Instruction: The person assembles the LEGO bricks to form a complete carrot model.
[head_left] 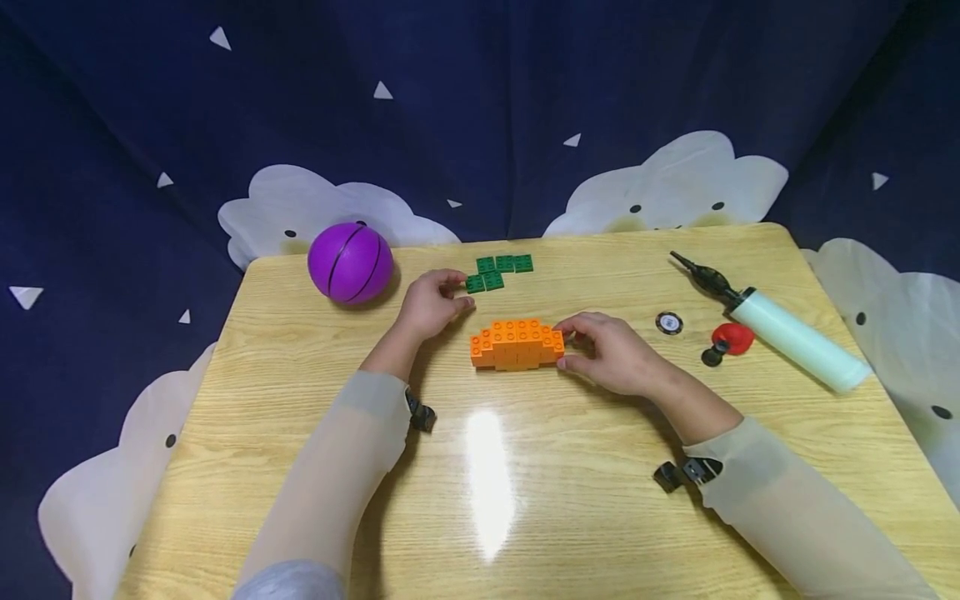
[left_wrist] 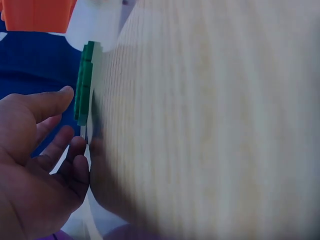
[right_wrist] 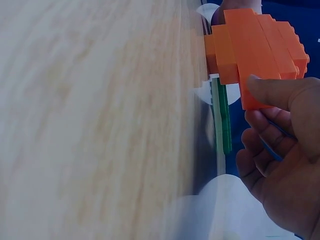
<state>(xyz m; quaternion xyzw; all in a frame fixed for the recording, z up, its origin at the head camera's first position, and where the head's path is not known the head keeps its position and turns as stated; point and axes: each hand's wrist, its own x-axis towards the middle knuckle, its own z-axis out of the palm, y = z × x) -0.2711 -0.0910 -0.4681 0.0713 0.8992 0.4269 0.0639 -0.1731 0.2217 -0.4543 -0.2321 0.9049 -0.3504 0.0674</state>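
Note:
An orange structure of stacked toy bricks (head_left: 517, 346), stepped at both ends, stands at the middle of the table. My right hand (head_left: 611, 354) pinches its right end between thumb and fingers; the right wrist view shows the thumb (right_wrist: 272, 92) on its near face. Behind the structure, several flat green bricks (head_left: 504, 264) lie in two staggered rows. My left hand (head_left: 433, 304) is at the left end of the front row, thumb and fingers spread apart. In the left wrist view its thumb tip comes close to the green bricks (left_wrist: 84, 85), with nothing held.
A purple ball (head_left: 350, 262) sits at the back left of the wooden table (head_left: 300, 467). On the right are a round chip (head_left: 669, 323), a red and black piece (head_left: 731, 339) and a pale hand pump (head_left: 798, 337) with a black nozzle. A dark blue curtain (head_left: 480, 108) hangs behind.

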